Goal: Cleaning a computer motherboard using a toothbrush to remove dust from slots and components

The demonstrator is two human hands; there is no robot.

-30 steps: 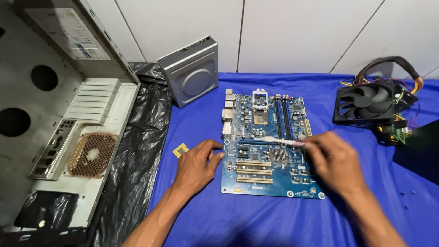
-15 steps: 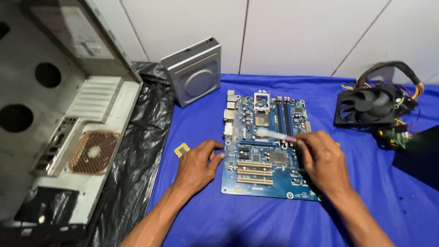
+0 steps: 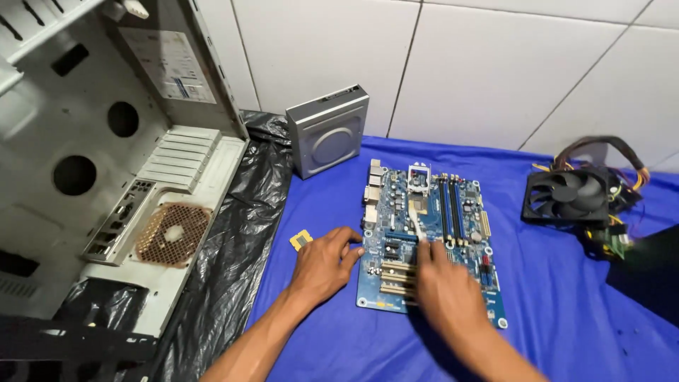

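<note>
Board: the blue motherboard [image 3: 431,240] lay flat on the blue-covered tabletop [image 3: 566,311], out of the open grey computer case [image 3: 106,163] at the left.
Left hand [image 3: 322,265]: rested flat at the board's left edge, fingers loosely spread, clamped on nothing.
Right hand [image 3: 445,290]: over the board's lower half, holding a thin white stick [image 3: 417,223] that reached toward the socket; the grip itself was blurred.
Done: the socket stood open, and a small gold chip [image 3: 301,240] lay off the board beside the left hand.
Left: the chip was not seated; the black fan [image 3: 566,197] sat apart at the right.
Change: half a second before, the right hand was higher and further right on the board; it had come down and left, while the left hand stayed put.
</note>
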